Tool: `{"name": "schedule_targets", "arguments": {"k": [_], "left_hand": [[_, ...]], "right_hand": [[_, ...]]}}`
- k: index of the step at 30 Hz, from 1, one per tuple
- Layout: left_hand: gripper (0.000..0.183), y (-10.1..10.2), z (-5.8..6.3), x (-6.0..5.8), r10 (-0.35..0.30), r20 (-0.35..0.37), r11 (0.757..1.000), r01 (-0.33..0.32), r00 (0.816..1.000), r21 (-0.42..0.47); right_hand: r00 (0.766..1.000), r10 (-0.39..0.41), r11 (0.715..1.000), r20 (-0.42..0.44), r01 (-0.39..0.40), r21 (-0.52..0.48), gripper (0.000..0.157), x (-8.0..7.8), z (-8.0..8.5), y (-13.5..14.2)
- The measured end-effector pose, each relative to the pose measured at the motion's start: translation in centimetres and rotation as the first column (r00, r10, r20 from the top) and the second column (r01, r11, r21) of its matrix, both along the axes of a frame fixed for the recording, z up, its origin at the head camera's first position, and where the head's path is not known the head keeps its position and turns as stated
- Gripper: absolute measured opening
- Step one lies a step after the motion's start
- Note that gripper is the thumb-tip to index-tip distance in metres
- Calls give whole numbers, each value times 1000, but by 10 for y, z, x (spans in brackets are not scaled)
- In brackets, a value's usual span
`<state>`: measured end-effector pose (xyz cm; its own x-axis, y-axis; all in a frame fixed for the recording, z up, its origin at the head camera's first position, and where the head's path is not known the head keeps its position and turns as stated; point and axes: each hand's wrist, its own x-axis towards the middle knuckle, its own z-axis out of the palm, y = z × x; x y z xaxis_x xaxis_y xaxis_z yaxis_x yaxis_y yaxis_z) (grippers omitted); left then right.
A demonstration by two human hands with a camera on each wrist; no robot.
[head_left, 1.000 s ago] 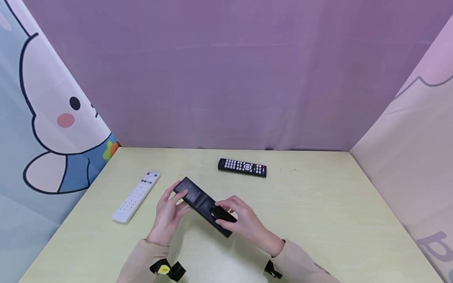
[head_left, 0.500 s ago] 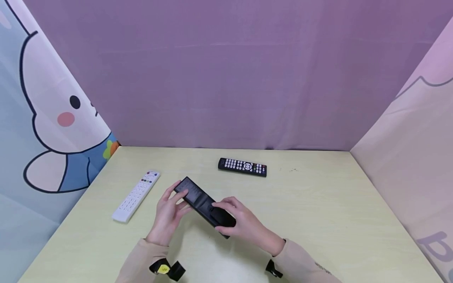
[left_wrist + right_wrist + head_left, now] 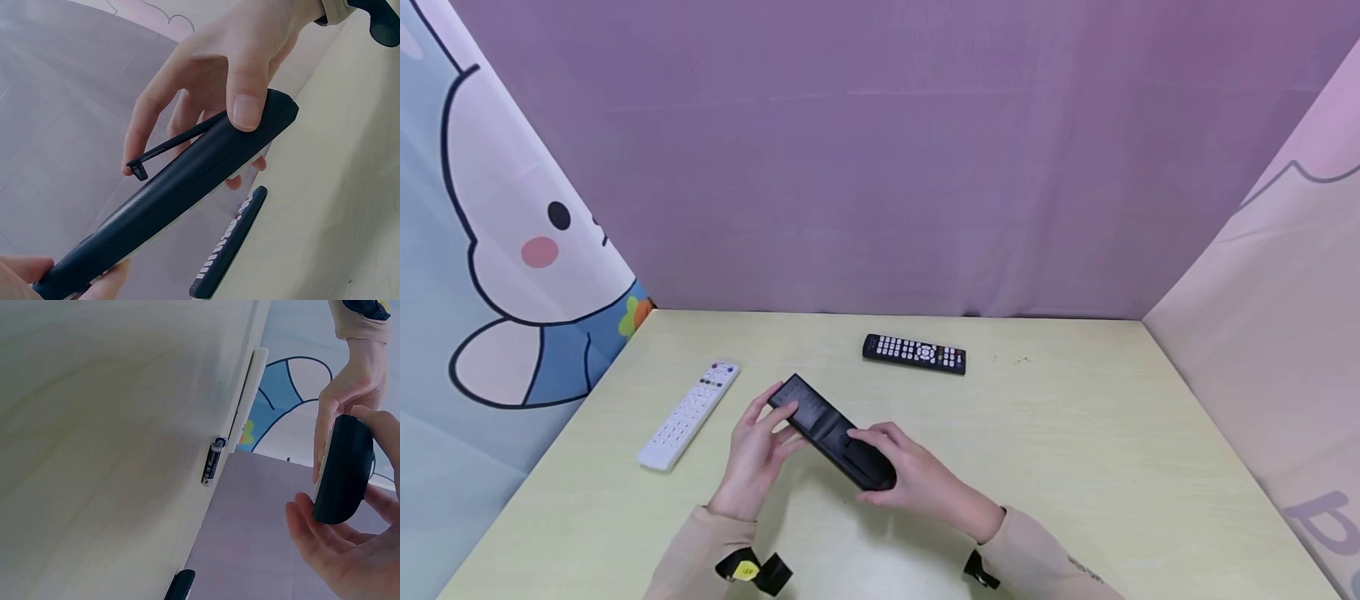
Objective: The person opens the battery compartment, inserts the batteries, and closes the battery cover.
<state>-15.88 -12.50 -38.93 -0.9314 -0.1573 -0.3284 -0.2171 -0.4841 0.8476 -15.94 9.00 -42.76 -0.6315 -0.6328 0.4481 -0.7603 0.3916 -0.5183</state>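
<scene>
A black remote control (image 3: 811, 410) is held back side up above the table, slanting down to the right. My left hand (image 3: 754, 458) pinches its upper end between thumb and fingers. At the lower end my right hand (image 3: 917, 477) holds a black battery cover (image 3: 871, 463). In the left wrist view the battery cover (image 3: 178, 139) stands at an angle, its tabbed end raised off the remote by the index fingertip. The right thumb lies on the remote's edge, and other fingertips show beneath it. Two batteries (image 3: 212, 465) lie on the table in the right wrist view.
A white remote control (image 3: 688, 417) lies on the left of the table. Another black remote (image 3: 914, 354), buttons up, lies toward the back. Purple fabric (image 3: 880, 167) rises behind the table (image 3: 1112, 467), with printed cloths at both sides.
My right hand has brought the battery cover down and left over the remote's lower end, and its fingers have closed round that end. The left hand stays almost still.
</scene>
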Motion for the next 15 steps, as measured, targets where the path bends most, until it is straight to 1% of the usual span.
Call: {"name": "schedule_targets", "arguments": {"k": [11, 15], "left_hand": [[52, 1, 2, 0, -3, 8, 1000, 3, 1000, -5], [52, 1, 2, 1, -5, 7, 1000, 5, 1000, -5]], "right_hand": [[999, 14, 1000, 37, -14, -13, 69, 1, -1, 0], [999, 27, 1000, 29, -26, -14, 68, 2, -1, 1]]}}
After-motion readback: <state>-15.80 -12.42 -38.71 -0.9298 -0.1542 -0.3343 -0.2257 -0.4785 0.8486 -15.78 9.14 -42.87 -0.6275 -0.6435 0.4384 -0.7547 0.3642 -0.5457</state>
